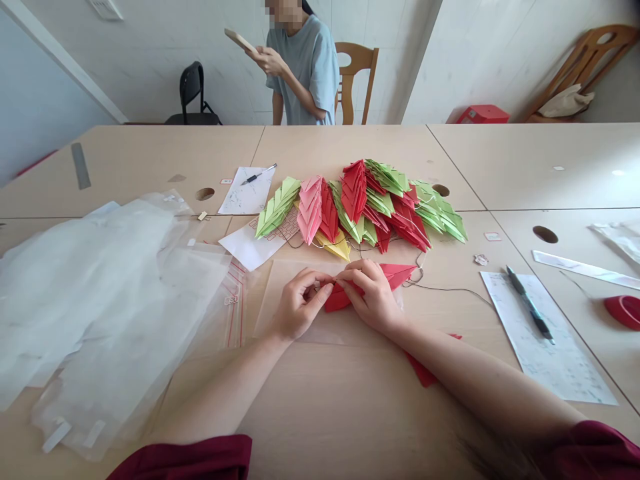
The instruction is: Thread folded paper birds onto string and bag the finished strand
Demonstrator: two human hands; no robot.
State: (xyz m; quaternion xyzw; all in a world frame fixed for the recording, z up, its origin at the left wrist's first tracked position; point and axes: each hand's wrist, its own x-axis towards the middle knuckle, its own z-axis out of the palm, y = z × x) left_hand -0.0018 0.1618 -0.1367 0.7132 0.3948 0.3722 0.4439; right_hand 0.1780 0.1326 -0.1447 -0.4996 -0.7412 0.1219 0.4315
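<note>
My left hand [303, 303] and my right hand [371, 293] meet above the table, fingertips pinched together. Between them is what looks like a thin dark thread, mostly covered by the fingers. Under and beside my right hand lies a red folded paper piece [400, 273], partly hidden by it. A dark cord [460, 289] trails away to the right from that piece. Just beyond my hands sits a pile of pleated leaf-like paper pieces, among them a green one [280, 205], a pink one [310, 208] and a red one [354, 190]. A clear plastic sheet [280, 287] lies beneath my hands.
Clear plastic bags [100, 287] cover the left side. More red paper [423, 370] lies under my right forearm. A pen [530, 303] rests on a written sheet [575, 373] at right, near a red tape roll [624, 312]. Across the table a person [305, 67] holds a phone.
</note>
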